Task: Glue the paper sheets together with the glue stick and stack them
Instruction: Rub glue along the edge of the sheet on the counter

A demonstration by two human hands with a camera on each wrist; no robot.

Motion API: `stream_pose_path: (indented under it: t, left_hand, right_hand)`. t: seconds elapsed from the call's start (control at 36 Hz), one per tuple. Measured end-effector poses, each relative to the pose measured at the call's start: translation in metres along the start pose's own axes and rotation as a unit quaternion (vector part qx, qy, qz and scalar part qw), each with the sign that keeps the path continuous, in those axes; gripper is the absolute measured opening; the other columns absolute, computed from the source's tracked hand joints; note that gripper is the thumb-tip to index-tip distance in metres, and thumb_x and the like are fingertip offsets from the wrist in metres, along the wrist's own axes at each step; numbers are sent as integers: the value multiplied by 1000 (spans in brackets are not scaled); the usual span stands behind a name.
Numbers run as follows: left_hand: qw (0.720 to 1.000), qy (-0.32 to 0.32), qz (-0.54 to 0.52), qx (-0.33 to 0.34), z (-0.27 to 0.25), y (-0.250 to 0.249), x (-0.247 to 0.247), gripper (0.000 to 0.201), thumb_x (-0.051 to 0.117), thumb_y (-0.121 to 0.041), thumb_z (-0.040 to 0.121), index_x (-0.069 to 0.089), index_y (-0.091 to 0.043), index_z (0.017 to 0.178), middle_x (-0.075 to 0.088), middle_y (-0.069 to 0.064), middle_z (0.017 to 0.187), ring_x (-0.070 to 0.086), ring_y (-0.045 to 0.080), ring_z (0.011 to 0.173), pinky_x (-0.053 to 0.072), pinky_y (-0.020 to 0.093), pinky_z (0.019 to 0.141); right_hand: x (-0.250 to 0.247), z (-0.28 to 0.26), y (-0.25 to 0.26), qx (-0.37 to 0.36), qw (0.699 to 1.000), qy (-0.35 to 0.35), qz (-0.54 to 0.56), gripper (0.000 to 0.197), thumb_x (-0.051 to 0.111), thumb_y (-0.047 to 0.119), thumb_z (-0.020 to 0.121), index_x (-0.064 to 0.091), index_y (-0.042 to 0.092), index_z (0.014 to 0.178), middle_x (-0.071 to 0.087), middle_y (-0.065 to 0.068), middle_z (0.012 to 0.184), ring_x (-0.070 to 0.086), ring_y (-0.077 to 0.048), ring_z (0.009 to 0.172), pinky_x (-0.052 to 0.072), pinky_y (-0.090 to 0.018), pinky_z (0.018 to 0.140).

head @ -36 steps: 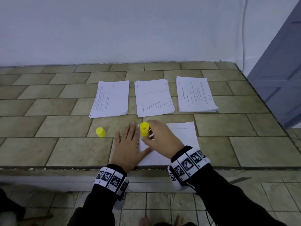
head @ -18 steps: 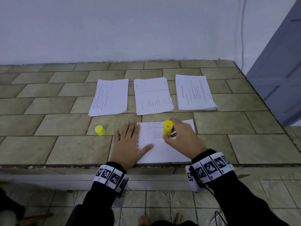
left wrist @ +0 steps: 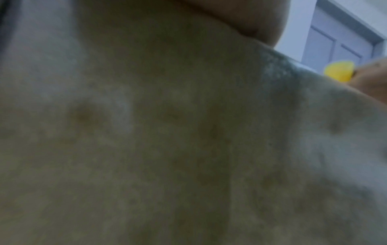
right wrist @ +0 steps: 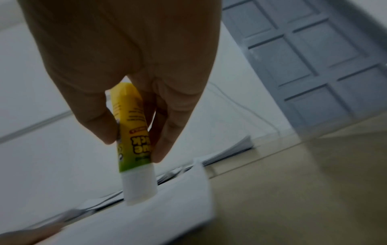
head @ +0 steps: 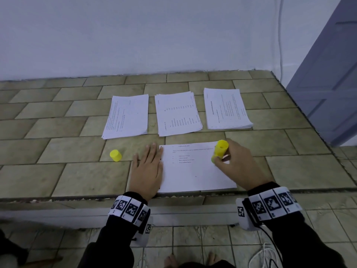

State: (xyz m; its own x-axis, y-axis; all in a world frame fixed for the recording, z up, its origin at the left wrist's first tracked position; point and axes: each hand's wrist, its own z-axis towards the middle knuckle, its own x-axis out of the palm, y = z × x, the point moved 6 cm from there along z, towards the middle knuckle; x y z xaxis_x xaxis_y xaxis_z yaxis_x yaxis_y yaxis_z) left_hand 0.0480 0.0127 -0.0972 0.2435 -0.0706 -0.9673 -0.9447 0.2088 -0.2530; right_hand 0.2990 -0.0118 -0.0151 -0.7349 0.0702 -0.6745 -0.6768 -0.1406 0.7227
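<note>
A printed paper sheet lies at the ledge's near edge. My right hand grips the yellow glue stick, and its white tip touches the sheet near the top right corner. The right wrist view shows thumb and fingers pinching the glue stick, its tip on the paper sheet. My left hand lies flat with straight fingers, pressing the sheet's left edge. The yellow cap stands on the tiles to the left. The left wrist view is blurred tile, with the glue stick at the right.
Three paper stacks lie in a row further back: left stack, middle stack, right stack. The tiled ledge ends at a front edge by my wrists. A grey door stands right; a white cable lies on the floor.
My right hand has slid the glue stick rightward along the sheet's top, from the left corner to near the right corner. The left hand stayed at the left edge, thumb drawn in.
</note>
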Motion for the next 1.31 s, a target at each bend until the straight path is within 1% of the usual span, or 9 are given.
stream_pose_path:
  t: [0.17,0.25,0.36,0.44,0.56,0.78,1.06,1.17,1.31]
  left_hand:
    - [1000,-2,6,4,0,-1,0,77,-8,-48,89,18,-24,157,7,-3,165,2,17,153,3,48,120]
    - [1000,1,3,10,0,-1,-1,75,-5,-48,91,19,-22,157,10,0,165,5,19,153,4,49,120]
    - [999,1,20,28,-1,3,2,63,20,-38,97,27,-15,154,17,6,162,19,29,150,17,56,116]
    - [999,6,32,30,0,7,7,62,43,-33,98,27,-13,154,17,7,161,20,30,149,18,57,114]
    - [999,9,21,29,-1,1,2,63,18,-35,95,34,-12,152,28,11,159,27,32,147,22,60,113]
    - [1000,10,28,-1,-1,-4,-2,80,-12,-47,86,13,-24,158,3,-2,166,-1,17,153,-2,47,120]
    - [999,12,34,-9,0,-1,0,80,-13,-45,85,14,-24,158,4,-3,165,1,17,153,1,47,121]
    - [999,9,36,-6,-1,-3,-1,80,-12,-45,86,14,-23,158,5,-2,166,2,17,153,2,47,120]
    - [1000,10,24,-12,0,-3,-1,82,-15,-47,84,7,-22,158,1,-4,165,-2,15,152,-3,45,121]
  right_hand:
    - [59,-7,46,-79,984,143,69,9,63,21,86,54,19,85,60,2,87,61,-13,80,55,-39,75]
    - [80,-10,64,-117,977,169,60,12,64,21,85,54,15,88,58,-1,88,59,-15,80,53,-41,74]
    - [99,-13,78,-162,969,185,32,15,62,20,87,52,11,93,56,-5,91,55,-21,82,49,-43,75]
    - [103,-12,82,-176,966,189,22,16,62,19,87,51,11,97,55,-6,93,53,-21,85,47,-42,76]
    - [97,-12,77,-172,967,187,16,15,61,19,87,50,13,96,54,-2,92,54,-21,83,50,-42,76]
    - [62,-14,42,-131,975,178,27,16,64,22,83,51,20,90,58,-1,92,58,-18,83,53,-40,76]
    - [2,-22,5,-140,982,118,47,12,73,6,77,62,11,76,65,3,89,63,-12,78,55,-27,70]
    - [-15,-25,-6,-135,986,98,22,11,71,17,72,67,11,81,66,9,85,64,-7,76,53,-21,69]
    - [-26,-26,-19,-108,990,90,8,15,71,21,69,68,18,84,67,11,83,65,-8,74,53,-28,69]
